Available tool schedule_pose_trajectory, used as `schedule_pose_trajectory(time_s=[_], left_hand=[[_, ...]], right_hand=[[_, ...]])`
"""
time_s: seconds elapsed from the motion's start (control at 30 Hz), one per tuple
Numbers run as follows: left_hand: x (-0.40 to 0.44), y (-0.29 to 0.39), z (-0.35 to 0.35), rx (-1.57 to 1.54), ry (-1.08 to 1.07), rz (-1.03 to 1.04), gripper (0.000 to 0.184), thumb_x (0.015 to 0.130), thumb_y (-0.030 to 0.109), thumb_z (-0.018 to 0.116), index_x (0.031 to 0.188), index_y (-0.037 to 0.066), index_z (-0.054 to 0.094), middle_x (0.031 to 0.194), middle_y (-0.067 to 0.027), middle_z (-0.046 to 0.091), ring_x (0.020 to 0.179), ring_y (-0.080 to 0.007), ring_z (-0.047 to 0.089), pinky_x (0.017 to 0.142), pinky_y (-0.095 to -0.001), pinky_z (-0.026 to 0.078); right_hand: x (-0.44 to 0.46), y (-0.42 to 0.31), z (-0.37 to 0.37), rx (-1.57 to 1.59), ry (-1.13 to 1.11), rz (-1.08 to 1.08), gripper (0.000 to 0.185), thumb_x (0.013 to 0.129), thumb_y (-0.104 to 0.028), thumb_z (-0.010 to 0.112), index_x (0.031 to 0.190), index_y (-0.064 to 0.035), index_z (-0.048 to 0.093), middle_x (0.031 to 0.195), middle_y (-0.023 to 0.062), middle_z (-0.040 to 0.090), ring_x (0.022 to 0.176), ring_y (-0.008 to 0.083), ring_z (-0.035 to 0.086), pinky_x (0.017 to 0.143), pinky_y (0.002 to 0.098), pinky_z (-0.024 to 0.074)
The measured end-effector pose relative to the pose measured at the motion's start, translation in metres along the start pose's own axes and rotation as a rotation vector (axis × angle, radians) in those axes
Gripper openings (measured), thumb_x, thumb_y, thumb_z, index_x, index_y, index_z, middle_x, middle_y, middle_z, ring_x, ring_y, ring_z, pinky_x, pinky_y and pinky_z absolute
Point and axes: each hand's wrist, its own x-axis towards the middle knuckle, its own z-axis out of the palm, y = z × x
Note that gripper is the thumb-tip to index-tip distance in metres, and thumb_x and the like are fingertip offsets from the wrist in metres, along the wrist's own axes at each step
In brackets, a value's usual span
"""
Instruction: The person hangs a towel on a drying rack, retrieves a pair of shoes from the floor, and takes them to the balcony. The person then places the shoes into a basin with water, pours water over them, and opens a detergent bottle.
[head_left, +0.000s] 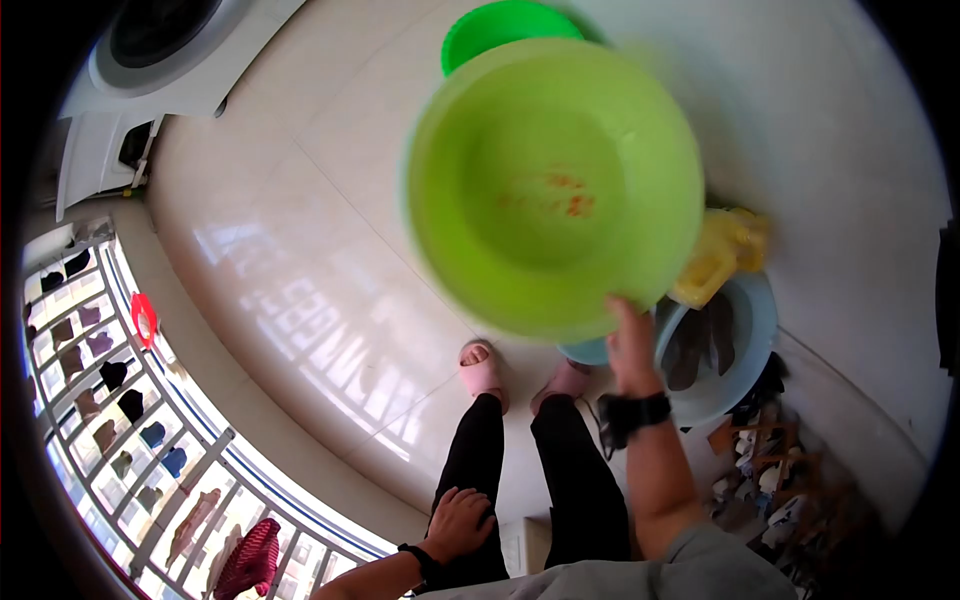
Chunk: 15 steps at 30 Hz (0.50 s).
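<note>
A large light-green plastic basin point(560, 110) is held up by its near rim in my right hand point(632, 350). The fingers and thumb are closed on the rim, and some fingers are hidden behind it. Faint reddish-orange marks show on the basin's bottom, too blurred to read. My left hand point(462, 522) rests on my left thigh with its fingers lying over the black trousers, and holds nothing. Behind the held basin, a bright green basin point(500, 30) stands on the floor, partly covered.
To the right, a pale blue basin point(750, 370) contains dark shoe-like items, beside a yellow plastic jug point(708, 262). Assorted shoes point(785, 500) fill the lower right. A washing machine point(205, 75) stands upper left. Socks and clothes hang along the barred window point(130, 430).
</note>
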Motion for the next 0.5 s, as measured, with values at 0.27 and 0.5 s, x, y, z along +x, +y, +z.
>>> schedule_pose_trajectory(time_s=[0.27,0.5], left_hand=[[0.003,0.004,0.003,-0.021,0.022,-0.046,0.030,0.076,0.028,0.057,0.098,0.008,0.059,0.109,-0.0064,0.057,0.112,-0.0225,0.046,0.100,-0.0409,0.028],[0.003,0.004,0.008,-0.011,0.020,-0.052,0.028,0.075,0.027,0.059,0.096,0.008,0.060,0.107,-0.0070,0.058,0.111,-0.0226,0.047,0.099,-0.0412,0.029]], right_hand=[[-0.037,0.122,0.117,-0.277,-0.265,0.133,0.026,0.069,-0.018,0.060,0.087,0.0018,0.060,0.072,0.0143,0.063,0.068,0.0215,0.061,0.061,0.0320,0.0468],[0.019,0.183,0.140,-0.464,-0.378,0.112,0.036,0.066,-0.024,0.063,0.093,-0.0015,0.058,0.082,0.0159,0.064,0.079,0.0310,0.061,0.070,0.0366,0.0475]])
